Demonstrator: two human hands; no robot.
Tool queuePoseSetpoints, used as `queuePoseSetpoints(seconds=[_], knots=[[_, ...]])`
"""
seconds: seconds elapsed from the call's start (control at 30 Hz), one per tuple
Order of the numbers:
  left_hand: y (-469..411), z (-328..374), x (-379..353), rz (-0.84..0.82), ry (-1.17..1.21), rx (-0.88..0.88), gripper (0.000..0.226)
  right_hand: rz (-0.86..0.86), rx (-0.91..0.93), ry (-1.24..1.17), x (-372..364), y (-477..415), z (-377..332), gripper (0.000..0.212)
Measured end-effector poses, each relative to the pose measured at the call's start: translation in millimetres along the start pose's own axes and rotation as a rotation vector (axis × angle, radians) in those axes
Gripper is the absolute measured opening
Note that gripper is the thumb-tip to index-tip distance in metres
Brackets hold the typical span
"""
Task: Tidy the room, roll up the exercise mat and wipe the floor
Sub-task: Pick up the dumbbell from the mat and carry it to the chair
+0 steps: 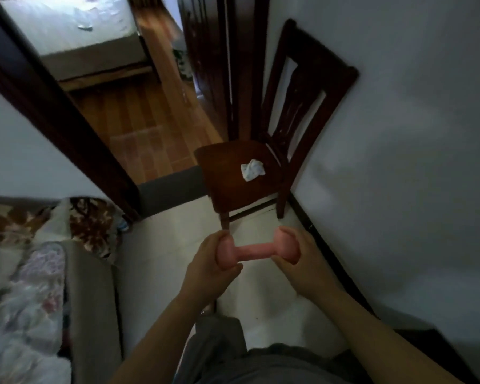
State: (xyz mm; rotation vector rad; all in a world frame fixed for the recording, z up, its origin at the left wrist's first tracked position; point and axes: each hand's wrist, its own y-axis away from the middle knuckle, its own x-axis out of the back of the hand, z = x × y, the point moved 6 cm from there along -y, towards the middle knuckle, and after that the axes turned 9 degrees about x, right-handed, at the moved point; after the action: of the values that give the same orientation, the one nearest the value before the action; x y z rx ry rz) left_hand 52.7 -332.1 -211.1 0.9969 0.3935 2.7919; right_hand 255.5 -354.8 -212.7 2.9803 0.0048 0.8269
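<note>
Both hands carry one pink dumbbell (257,250) crosswise in front of the body, so the step in hand looks like the tidying part of the job: clearing loose exercise gear before any mat is rolled or the floor wiped. The left hand (209,259) has fingers and thumb curled round the left head of the weight. The right hand (302,263) wraps the right head the same way, leaving the bar bare between them. The dumbbell hangs above the pale floor (161,261), near the front leg of a dark wooden chair (225,184) that stands against the wall (399,134). A crumpled white cloth (252,169) lies on the chair seat (perhaps the wipe for later, though that is a guess). No exercise mat shows in this view. Next, I judge, the weight needs a low resting place out of the way, and should be set down gently so that it neither rolls nor knocks the chair leg. Patterned bedding (89,223) lies at the left.
</note>
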Motion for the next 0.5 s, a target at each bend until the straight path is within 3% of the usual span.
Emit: queuePoseSetpoints(seconds=[0.23,0.5], knots=[[-127.8,29.5,46.6,-0.238,-0.146,-0.205,0.076,0.278,-0.155,-0.05,-22.8,-76.6,-14.6,0.057],[-185.1,79.1,-18.1,-0.504,-0.207,-0.376,0.074,0.565,-0.349,-0.036,17.0,-69.8,7.7,0.052]])
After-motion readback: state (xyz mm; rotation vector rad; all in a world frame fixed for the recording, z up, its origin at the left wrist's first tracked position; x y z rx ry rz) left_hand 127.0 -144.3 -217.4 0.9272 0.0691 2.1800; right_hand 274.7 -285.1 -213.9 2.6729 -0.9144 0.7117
